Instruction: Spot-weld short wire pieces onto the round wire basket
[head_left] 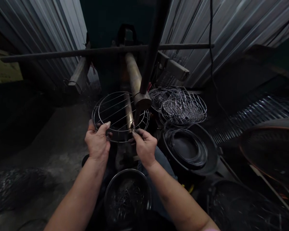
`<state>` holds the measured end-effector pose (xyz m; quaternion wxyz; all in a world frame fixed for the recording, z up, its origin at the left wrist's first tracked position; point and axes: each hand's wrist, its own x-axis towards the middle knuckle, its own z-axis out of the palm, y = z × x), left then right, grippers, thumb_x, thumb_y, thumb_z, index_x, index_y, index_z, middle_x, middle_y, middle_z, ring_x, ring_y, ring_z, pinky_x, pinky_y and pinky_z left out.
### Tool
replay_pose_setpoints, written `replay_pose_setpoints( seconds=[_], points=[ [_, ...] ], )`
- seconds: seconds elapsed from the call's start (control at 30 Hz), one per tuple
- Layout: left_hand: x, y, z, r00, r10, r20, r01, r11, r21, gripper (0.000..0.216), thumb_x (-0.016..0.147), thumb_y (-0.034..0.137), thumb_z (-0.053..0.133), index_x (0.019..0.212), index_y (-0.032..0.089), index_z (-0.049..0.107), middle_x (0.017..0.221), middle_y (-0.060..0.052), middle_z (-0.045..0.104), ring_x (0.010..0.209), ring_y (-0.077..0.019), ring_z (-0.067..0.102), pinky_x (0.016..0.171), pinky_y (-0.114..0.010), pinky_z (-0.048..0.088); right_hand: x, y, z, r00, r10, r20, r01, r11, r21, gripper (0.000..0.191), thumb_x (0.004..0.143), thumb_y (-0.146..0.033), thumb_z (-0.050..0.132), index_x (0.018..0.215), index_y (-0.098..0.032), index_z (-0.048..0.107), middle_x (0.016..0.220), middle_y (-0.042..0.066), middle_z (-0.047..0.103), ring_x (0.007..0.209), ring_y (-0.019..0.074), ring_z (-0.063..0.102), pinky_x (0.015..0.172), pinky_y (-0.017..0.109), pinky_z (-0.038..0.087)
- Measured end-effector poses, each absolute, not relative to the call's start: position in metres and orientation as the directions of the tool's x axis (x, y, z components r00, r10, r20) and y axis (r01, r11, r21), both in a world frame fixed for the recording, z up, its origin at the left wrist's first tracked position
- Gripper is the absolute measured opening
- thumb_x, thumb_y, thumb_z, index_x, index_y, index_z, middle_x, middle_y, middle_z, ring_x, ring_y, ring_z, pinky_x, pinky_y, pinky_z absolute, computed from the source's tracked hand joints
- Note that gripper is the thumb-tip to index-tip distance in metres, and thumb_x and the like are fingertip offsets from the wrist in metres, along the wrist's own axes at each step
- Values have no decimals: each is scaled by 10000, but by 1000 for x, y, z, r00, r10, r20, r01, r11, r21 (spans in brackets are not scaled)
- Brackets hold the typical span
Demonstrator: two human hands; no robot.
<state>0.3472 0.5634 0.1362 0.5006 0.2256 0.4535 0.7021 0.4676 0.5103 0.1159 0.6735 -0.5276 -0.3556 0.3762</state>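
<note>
A round wire rack (110, 109) with parallel cross wires rests under the tip of a spot-welding machine (141, 101). My left hand (98, 142) grips the rack's near left rim, fingers curled round the wire. My right hand (144, 145) pinches the near right rim, just below the machine's electrode. Both hands hold the rack level over the lower brass arm (128, 110).
A heap of finished wire racks (183, 106) lies to the right, above a dark pan of wire rings (186, 150). A metal bowl of short wire pieces (127, 195) sits between my forearms. Corrugated metal walls (231, 29) stand behind, and a horizontal bar (62, 54) crosses overhead.
</note>
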Motion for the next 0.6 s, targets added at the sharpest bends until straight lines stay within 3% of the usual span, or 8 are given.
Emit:
replay_pose_setpoints(
  seconds=[0.23,0.43,0.6],
  points=[
    [346,565,131,-402,898,-177,-496,-51,867,463,503,205,805,892,192,554,783,35,527,553,-92,510,411,-192,399,470,508,104,495,850,182,-31,226,-974,176,741,-321,681,781,-150,685,788,41,689,564,141,620,525,245,536],
    [347,569,134,-391,896,-212,-509,-19,861,504,482,190,799,927,194,562,826,22,552,571,-102,518,402,-201,393,473,511,102,489,844,223,-2,256,-967,144,767,-293,667,796,-153,682,756,29,676,533,134,613,523,244,524],
    [349,577,133,-372,894,-248,-516,23,856,487,476,186,795,895,195,545,726,43,535,564,-105,525,428,-201,389,476,515,99,485,841,239,38,253,-967,133,785,-288,663,818,-161,687,744,25,675,558,149,628,543,249,517]
  ],
)
